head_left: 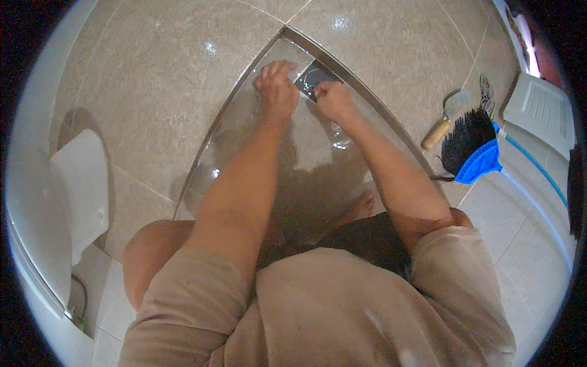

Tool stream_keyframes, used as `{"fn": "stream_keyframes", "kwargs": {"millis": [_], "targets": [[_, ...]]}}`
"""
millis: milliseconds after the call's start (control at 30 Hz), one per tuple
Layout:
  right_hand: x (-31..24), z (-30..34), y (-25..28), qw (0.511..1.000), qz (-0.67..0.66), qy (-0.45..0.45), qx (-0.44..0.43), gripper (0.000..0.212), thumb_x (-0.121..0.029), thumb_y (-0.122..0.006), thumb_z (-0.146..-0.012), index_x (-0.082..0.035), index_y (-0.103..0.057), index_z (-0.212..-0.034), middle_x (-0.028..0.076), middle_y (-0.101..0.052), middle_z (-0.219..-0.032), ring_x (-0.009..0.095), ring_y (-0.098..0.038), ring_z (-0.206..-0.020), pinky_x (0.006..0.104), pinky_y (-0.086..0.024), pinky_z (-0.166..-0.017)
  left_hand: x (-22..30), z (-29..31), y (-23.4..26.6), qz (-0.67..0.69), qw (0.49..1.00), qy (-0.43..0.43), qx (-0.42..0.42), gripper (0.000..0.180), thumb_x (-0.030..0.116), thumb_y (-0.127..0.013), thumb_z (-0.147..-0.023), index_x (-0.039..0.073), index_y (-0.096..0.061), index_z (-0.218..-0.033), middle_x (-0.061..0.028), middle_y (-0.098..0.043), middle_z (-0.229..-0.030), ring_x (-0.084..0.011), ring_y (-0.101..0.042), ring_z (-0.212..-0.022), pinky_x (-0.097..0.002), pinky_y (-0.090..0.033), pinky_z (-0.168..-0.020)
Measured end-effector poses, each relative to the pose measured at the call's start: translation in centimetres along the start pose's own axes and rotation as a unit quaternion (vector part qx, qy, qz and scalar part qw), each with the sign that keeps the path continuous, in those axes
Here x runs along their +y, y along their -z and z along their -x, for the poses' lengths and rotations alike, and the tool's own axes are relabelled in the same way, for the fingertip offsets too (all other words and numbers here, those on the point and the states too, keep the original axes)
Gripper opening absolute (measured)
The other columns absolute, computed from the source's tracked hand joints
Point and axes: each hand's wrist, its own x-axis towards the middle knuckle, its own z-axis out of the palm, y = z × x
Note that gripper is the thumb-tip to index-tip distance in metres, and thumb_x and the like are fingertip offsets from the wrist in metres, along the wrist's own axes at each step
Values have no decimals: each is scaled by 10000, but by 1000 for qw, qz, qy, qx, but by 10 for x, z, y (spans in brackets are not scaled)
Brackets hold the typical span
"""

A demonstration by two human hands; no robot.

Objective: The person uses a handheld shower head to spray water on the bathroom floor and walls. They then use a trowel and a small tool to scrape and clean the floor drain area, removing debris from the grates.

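My left hand (278, 92) rests at the far end of a wet, sunken tiled floor (306, 144), its fingers spread on the surface. Beside it is a dark square recess (318, 74), which looks like a floor drain and has shiny water in it. My right hand (334, 101) is at the recess's near right edge with its fingers curled together. Whatever is between those fingers, if anything, is hidden. A raised rim (327, 54) borders the sunken area and meets in a corner beyond both hands.
To the right lie a trowel (436, 134) with a wooden handle and a blue broom (480, 162) with black bristles. A white slatted plastic piece (541, 113) stands behind them. A white toilet-like fixture (79, 189) is at left. My bare foot (362, 207) is on the wet floor.
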Motion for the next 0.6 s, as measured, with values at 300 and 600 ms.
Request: {"fn": "stream_keyframes", "kwargs": {"millis": [300,600], "targets": [[22,42,40,990,74,-112,54,255,-185,-643,-929,-138,-771,-1144,210,-739,-1085,417,-705,-1035,491,-558,-892,16,17,5,-81,994,-21,-65,476,265,-782,-826,250,-697,-1294,-105,-522,-1492,-350,-402,-1430,-604,-295,-1110],[37,46,13,983,-25,-26,178,252,-154,-594,-970,-101,-752,-1160,227,-732,-1067,426,-702,-1011,497,-548,-879,37,28,-2,-180,968,-28,-171,573,371,-626,-968,253,-513,-1517,-40,-259,-1692,-326,-114,-1586,-707,-106,-1187]]}}
